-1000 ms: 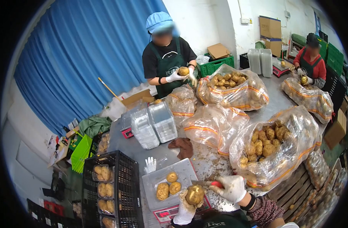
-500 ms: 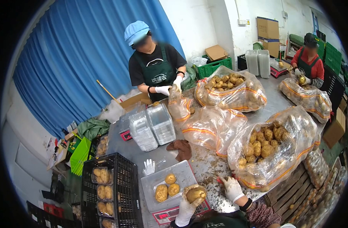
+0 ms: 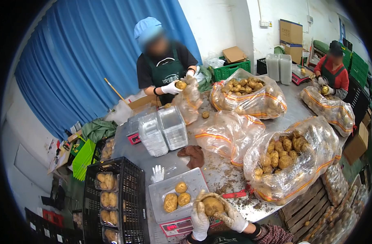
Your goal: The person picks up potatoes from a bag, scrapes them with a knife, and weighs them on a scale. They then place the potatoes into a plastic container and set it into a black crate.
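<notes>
My left hand (image 3: 199, 219) and my right hand (image 3: 234, 218), both in dirty white gloves, hold one potato (image 3: 213, 206) between them at the table's front edge. The left fingers wrap its side and the right fingers press on it from the right. Just left of my hands is a scale (image 3: 158, 191) with a grey platform and a red front. On the platform lie three potatoes (image 3: 170, 202) in a clear tray. A red strip-like object (image 3: 235, 194) rests on the soil-strewn table behind my right hand.
A large plastic sack (image 3: 316, 162) of potatoes stands at the right. Stacked clear trays (image 3: 171, 126), a brown cloth (image 3: 192, 155) and a white glove (image 3: 158, 174) lie beyond the scale. A black crate (image 3: 133, 199) holds packed potatoes. Two co-workers (image 3: 165, 69) handle potatoes across the table.
My right hand has left the red object and come left onto the potato in my left hand. The co-worker opposite now has a potato showing in one hand.
</notes>
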Demonstrator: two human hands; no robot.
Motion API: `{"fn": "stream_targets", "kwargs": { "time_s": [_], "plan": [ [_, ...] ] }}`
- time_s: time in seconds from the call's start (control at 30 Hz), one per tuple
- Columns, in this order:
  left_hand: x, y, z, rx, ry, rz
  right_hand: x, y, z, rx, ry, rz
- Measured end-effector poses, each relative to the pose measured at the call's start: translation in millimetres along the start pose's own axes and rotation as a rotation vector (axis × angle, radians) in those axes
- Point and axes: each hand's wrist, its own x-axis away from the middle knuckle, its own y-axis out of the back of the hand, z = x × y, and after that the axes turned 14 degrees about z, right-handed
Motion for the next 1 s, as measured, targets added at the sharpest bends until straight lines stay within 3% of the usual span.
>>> {"fn": "stream_targets", "kwargs": {
  "time_s": [0.03, 0.1, 0.13, 0.17, 0.23, 0.3, 0.37, 0.43, 0.5, 0.57, 0.63, 0.67, 0.7, 0.77, 0.83, 0.93, 0.97, 1.0],
  "plan": [
    [0.5, 0.0, -2.6, 0.002, -0.002, -0.007, -0.3, 2.7, 0.3, 0.006, -0.005, 0.010],
    [1.3, -2.1, -12.3, -0.187, -0.053, 0.230, 0.6, 6.3, -2.4, 0.045, 0.005, -0.028],
    [0.3, 3.1, -14.6, -0.069, 0.070, 0.322, 3.5, 9.4, -4.2, 0.085, -0.034, -0.022],
    [-2.0, 8.4, -16.5, -0.063, 0.072, 0.320, 7.1, 13.0, -6.6, 0.125, -0.074, -0.017],
    [-6.5, 14.8, -18.6, -0.125, 0.215, 0.520, 11.1, 19.0, -6.3, 0.247, -0.080, -0.023],
    [-3.3, 9.9, -17.9, -0.218, 0.144, 0.440, 9.8, 24.2, 9.2, 0.339, -0.219, 0.084],
    [-2.4, 11.2, -8.8, -0.433, 0.217, 0.280, 14.5, 19.6, 0.7, 0.375, -0.206, 0.081],
    [-5.4, 10.3, -8.2, -0.430, 0.110, 0.193, 11.4, 18.3, 4.3, 0.384, -0.132, 0.045],
    [-4.9, 15.0, 1.2, -0.308, 0.120, 0.182, 8.7, 20.6, 4.8, 0.406, -0.059, 0.091],
    [-4.0, 16.9, 1.8, -0.209, 0.108, 0.170, 6.0, 24.1, -2.6, 0.462, -0.126, 0.133],
    [4.0, 18.2, -6.8, -0.455, 0.052, 0.337, -0.3, 16.4, -6.5, 0.484, -0.033, 0.104],
    [1.1, 28.6, -17.2, -0.082, 0.684, 0.480, -4.1, 12.8, -11.2, 0.543, 0.012, 0.041],
    [6.0, 36.8, -3.1, -0.075, 0.675, 0.466, -9.1, 10.6, -15.3, 0.602, 0.059, -0.028],
    [21.0, 54.4, 38.4, -0.052, 0.181, 0.368, -20.0, 7.7, -14.3, 0.662, 0.110, -0.095],
    [12.1, 86.6, 10.7, -0.060, 0.235, 0.132, -32.5, 6.2, -7.1, 0.564, -0.215, -0.097],
    [-16.0, 133.9, -7.5, -0.402, -0.020, -0.258, -57.0, 7.8, -12.9, 0.412, -0.117, -0.203],
    [-18.1, 150.0, 5.7, -0.398, -0.023, -0.269, -66.4, 10.2, -20.6, 0.362, -0.023, -0.215],
    [-23.2, 168.8, 28.9, -0.724, -0.026, -0.210, -73.6, 13.0, -22.5, 0.367, -0.017, -0.205]
  ]
}}
